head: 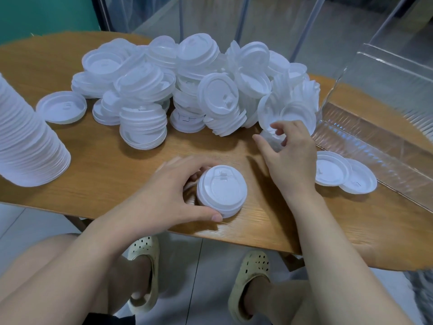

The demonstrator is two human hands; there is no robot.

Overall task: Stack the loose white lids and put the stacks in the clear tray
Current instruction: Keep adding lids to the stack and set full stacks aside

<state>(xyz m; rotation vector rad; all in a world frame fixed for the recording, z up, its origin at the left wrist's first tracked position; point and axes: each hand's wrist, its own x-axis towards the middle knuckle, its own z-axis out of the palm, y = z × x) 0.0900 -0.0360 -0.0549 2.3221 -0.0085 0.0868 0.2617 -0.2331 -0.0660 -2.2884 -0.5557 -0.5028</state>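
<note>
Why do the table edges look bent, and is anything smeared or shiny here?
Head view: the wide-angle lens bows the table edge; the right hand is slightly motion-blurred at the fingertips; the clear tray shows bluish glints; the left hand on the stack looks sharper.

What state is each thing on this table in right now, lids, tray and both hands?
Left hand: grips the short stack.
Short stack: upright near the table's front edge, held.
Right hand: reaching into the pile, fingers curled on a lid there.
Lid pile: loose, jumbled.
Tall stack: leaning, far left.
Two lids: flat, overlapping, beside the tray.
Clear tray: no lids visible inside.
</note>
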